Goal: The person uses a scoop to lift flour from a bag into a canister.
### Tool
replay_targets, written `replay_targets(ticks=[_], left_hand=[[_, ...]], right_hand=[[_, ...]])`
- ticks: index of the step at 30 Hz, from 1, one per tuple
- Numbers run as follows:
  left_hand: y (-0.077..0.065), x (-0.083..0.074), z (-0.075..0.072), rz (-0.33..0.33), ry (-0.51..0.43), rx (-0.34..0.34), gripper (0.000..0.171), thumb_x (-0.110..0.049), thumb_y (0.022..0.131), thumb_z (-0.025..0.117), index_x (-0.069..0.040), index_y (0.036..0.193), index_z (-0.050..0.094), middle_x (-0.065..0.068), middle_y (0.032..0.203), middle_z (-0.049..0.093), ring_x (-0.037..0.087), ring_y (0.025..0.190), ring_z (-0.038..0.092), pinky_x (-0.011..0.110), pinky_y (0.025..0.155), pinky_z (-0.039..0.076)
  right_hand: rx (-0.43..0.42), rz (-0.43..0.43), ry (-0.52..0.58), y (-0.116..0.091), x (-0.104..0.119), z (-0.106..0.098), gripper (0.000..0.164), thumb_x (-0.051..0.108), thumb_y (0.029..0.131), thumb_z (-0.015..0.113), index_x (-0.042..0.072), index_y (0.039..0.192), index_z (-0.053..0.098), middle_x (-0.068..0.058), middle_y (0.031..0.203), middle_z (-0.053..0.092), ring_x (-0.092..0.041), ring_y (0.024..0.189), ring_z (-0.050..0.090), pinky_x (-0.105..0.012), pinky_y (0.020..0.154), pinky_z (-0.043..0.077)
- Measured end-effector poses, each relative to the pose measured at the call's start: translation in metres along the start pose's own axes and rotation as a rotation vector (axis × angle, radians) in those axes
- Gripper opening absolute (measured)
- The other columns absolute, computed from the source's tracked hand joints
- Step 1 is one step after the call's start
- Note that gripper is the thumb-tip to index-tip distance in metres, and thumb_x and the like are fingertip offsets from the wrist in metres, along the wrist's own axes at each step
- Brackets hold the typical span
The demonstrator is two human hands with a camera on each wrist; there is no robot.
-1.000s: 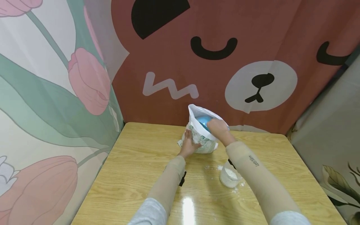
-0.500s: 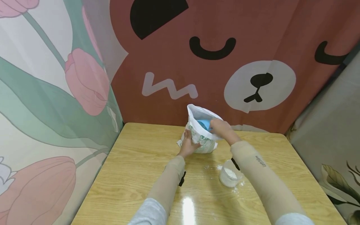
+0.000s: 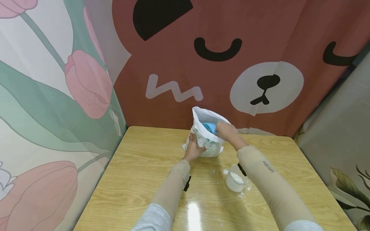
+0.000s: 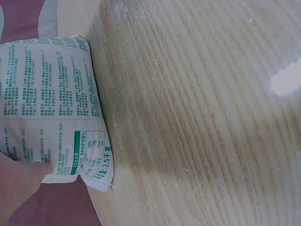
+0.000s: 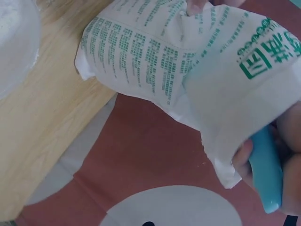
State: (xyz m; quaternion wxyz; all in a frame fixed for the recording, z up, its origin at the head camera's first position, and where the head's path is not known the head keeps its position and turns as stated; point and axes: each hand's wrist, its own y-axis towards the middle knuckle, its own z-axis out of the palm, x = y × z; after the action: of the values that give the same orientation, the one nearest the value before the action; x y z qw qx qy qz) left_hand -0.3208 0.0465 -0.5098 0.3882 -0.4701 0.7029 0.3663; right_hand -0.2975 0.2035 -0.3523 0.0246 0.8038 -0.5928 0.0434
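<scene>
A white flour bag (image 3: 210, 147) with green print stands on the table, its mouth unfolded towards the upper right. My left hand (image 3: 194, 149) holds the bag's near left side, thumb across the front; the left wrist view shows the thumb (image 4: 35, 172) against the printed paper. At the mouth, my right hand (image 3: 226, 131) grips the light blue handle of a scoop (image 3: 210, 127). That handle (image 5: 267, 169) sticks out past the bag's edge in the right wrist view, while the rest of the scoop is inside the bag. The bag's contents are hidden.
A clear round tub (image 3: 236, 179) of white powder stands under my right forearm, with powder spilled around it. The wooden table (image 3: 138, 154) ends at a printed curtain (image 3: 162, 112) just behind the bag.
My right hand and forearm have shifted slightly right, and the blue scoop has turned within the bag's mouth. The left hand keeps its place on the bag.
</scene>
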Motion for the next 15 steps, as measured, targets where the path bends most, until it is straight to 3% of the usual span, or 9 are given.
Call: replay_targets(ticks=[4,7,12,15], left_hand=[[-0.0007,-0.0053,-0.0013,-0.043,0.032,0.006,0.097,-0.026,0.083,0.069,0.0,0.146,0.0,0.018,0.152,-0.006,0.031,0.138,0.0,0.047,0.108,0.018],[-0.0011,-0.0075,-0.002,-0.059,0.059,0.011,0.096,-0.025,0.083,0.068,0.0,0.146,0.0,0.018,0.152,-0.006,0.031,0.138,0.0,0.046,0.108,0.019],[-0.0023,-0.0089,-0.0027,-0.069,0.051,0.021,0.096,-0.026,0.084,0.068,-0.001,0.146,-0.001,0.014,0.152,-0.008,0.03,0.139,-0.001,0.044,0.109,0.019],[-0.0028,-0.0085,-0.0029,-0.061,0.052,0.019,0.096,-0.026,0.083,0.068,-0.001,0.146,-0.001,0.015,0.152,-0.008,0.03,0.139,-0.001,0.045,0.108,0.019]], right_hand=[[-0.055,-0.023,-0.151,-0.0002,0.004,0.0023,0.015,0.012,0.084,0.064,0.009,0.07,0.062,-0.001,0.066,0.055,-0.017,0.065,0.048,-0.035,0.055,0.045],[-0.059,-0.035,-0.173,-0.0004,0.0051,0.003,0.014,0.012,0.085,0.063,0.007,0.073,0.061,-0.004,0.067,0.055,-0.018,0.065,0.049,-0.036,0.055,0.045],[-0.025,-0.044,-0.062,-0.0001,0.0045,0.0021,0.027,0.005,0.085,0.058,0.01,0.06,0.052,0.001,0.057,0.044,-0.013,0.058,0.039,-0.028,0.05,0.036],[-0.003,-0.058,0.029,-0.0002,0.0032,0.0002,0.04,0.0,0.084,0.057,0.014,0.05,0.04,0.004,0.05,0.031,-0.011,0.052,0.029,-0.023,0.047,0.027]])
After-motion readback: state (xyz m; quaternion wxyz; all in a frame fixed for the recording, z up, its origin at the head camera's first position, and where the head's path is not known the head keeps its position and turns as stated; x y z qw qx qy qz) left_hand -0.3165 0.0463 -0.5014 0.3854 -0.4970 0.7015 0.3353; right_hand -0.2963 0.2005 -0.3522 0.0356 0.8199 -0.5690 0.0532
